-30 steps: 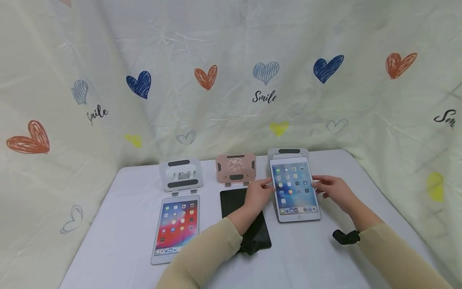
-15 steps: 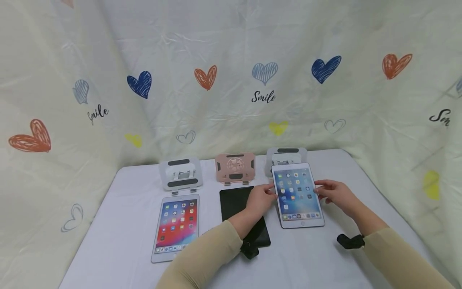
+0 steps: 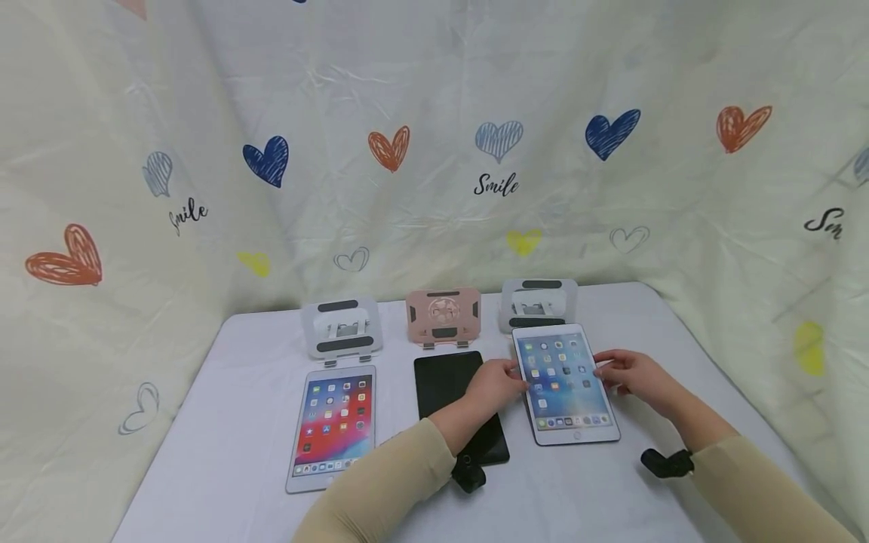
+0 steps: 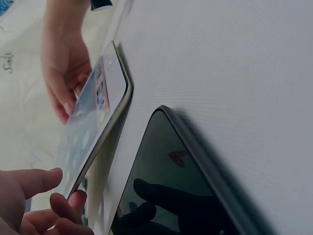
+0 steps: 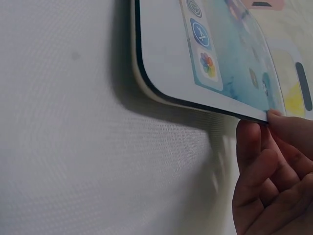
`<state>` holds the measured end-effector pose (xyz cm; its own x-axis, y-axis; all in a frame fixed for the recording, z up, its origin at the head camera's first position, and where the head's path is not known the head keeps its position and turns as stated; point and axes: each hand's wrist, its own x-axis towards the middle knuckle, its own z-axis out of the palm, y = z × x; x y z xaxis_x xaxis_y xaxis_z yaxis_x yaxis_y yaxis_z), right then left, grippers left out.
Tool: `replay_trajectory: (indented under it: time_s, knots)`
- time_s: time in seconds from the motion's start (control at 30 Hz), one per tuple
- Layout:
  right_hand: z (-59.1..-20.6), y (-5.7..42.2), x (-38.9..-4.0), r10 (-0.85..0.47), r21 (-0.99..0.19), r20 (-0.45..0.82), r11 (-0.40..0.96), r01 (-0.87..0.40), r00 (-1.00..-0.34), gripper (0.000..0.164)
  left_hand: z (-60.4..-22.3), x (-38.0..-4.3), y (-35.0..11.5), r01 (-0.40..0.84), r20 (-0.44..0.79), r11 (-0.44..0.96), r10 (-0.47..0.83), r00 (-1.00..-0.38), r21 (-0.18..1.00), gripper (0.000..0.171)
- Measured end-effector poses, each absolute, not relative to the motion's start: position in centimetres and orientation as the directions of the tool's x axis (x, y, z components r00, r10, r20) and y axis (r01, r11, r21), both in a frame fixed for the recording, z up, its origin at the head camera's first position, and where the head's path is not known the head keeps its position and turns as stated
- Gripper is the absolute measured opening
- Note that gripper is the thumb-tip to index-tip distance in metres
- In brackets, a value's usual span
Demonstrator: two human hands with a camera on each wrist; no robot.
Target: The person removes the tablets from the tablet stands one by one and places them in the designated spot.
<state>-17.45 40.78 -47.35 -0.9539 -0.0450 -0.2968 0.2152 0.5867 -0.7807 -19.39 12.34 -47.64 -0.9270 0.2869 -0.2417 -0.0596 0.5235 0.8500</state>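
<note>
A white tablet with a blue home screen (image 3: 565,381) is held at its two long sides. My left hand (image 3: 497,386) pinches its left edge, thumb on the front and fingers behind, as the left wrist view shows. The right hand (image 3: 641,381) pinches the right edge the same way. In the left wrist view the tablet's far end is tilted up off the cloth. Beneath my left forearm lies a black tablet (image 3: 444,381), partly hidden. Just behind the held tablet stands a grey-white tablet stand (image 3: 538,303).
On the left lies another white tablet (image 3: 333,422) with a red and blue screen. Behind it stands a white tablet stand (image 3: 342,328), with a pink stand (image 3: 444,315) in the middle of the row. A hanging cloth with printed hearts (image 3: 434,219) borders the table's back.
Both hands have drawn the tablet toward the front and slightly right, away from the right-hand stand. More of that stand now shows. The other tablets have stayed where they were.
</note>
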Motion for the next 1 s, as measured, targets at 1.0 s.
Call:
replay_trajectory:
  time_s: [1.0]
  knots:
    - [-47.2,40.1,-16.6,-0.054,-0.707,-0.361,0.667,0.236,-0.931,0.037,-47.2,-18.2,13.6,0.112,-0.312,0.840,0.317,-0.895,0.531,0.036]
